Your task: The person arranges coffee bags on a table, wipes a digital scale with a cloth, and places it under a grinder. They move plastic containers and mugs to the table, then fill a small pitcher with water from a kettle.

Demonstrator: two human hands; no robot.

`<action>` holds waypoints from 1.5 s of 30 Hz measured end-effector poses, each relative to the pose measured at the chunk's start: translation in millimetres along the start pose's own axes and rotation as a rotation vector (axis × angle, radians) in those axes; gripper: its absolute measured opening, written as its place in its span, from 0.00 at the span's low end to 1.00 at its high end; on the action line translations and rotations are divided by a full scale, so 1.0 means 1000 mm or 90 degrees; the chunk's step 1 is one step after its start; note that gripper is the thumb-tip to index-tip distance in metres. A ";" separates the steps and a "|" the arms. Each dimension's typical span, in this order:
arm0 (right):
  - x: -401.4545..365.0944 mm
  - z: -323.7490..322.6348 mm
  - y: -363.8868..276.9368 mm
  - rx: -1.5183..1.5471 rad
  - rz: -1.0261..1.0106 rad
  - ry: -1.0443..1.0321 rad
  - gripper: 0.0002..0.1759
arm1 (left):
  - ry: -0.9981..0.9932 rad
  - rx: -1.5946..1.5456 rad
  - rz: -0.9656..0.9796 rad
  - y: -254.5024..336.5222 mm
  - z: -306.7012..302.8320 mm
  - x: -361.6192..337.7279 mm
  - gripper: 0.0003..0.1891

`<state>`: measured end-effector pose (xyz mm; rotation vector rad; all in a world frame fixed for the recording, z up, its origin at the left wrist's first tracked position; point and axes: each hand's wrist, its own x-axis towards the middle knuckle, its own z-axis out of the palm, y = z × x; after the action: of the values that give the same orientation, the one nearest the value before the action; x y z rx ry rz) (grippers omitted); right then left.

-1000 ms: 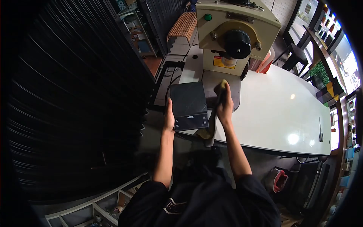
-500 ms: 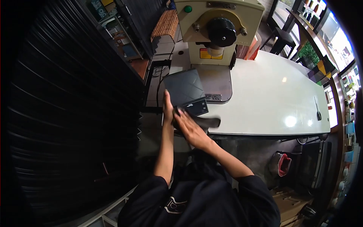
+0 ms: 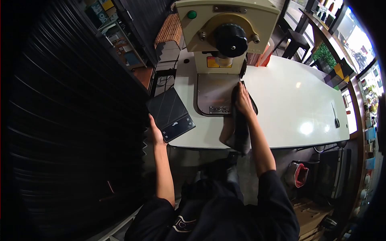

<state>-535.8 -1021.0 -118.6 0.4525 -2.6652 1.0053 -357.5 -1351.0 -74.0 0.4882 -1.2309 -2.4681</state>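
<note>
My left hand (image 3: 158, 132) grips the near-left edge of a black digital scale (image 3: 169, 110), tilted at the table's left corner, its button strip facing me. My right hand (image 3: 243, 99) is closed on a dark cloth (image 3: 241, 130) at the right side of the machine's metal base plate (image 3: 215, 90). The cloth trails over the table's front edge, smeared by motion. Above the plate stands the cream-coloured machine (image 3: 261, 24) with a large black knob (image 3: 231, 40) on its front.
On the white table (image 3: 289, 104), a scissors-like tool (image 3: 335, 116) lies at the far right. A black stool (image 3: 296, 40) stands beyond the table. Dark corrugated panelling (image 3: 80, 100) rises close on my left. A red-lined bin (image 3: 298, 174) is below right.
My hands have moved apart. The scale went left and nearer to me with my left hand, while my right hand carried the cloth rightward onto the base plate's right edge.
</note>
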 end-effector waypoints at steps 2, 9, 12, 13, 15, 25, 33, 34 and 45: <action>0.025 0.015 0.006 -0.058 -0.013 0.000 0.36 | 0.035 0.024 0.012 0.000 -0.002 -0.007 0.38; 0.016 0.094 -0.072 -0.137 -0.199 -0.111 0.37 | 0.099 0.000 0.031 0.015 -0.027 -0.032 0.38; -0.038 0.107 -0.145 0.111 -0.401 -0.310 0.38 | 0.143 0.003 0.058 0.025 -0.041 -0.038 0.38; -0.056 0.108 -0.158 0.218 -0.450 -0.371 0.39 | 0.168 0.010 0.073 0.029 -0.046 -0.040 0.39; -0.063 0.080 -0.176 0.243 -0.406 -0.247 0.40 | 0.176 0.010 0.077 0.039 -0.056 -0.044 0.38; 0.063 0.095 -0.088 -0.165 0.045 0.044 0.39 | 0.265 0.007 0.122 0.058 -0.065 -0.067 0.37; -0.036 0.108 -0.137 0.023 -0.502 -0.297 0.28 | 0.145 -0.006 0.076 0.037 -0.053 -0.038 0.36; -0.051 0.081 -0.140 0.091 -0.470 -0.252 0.30 | 0.138 -0.007 0.074 0.034 -0.046 -0.031 0.36; -0.160 -0.099 -0.050 0.230 0.150 0.252 0.20 | -0.184 0.168 -0.053 -0.072 0.090 0.082 0.42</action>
<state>-357.6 -958.0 -71.5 -0.0060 -2.2217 1.4812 -480.2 -1283.7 -93.7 0.2555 -1.6964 -2.5219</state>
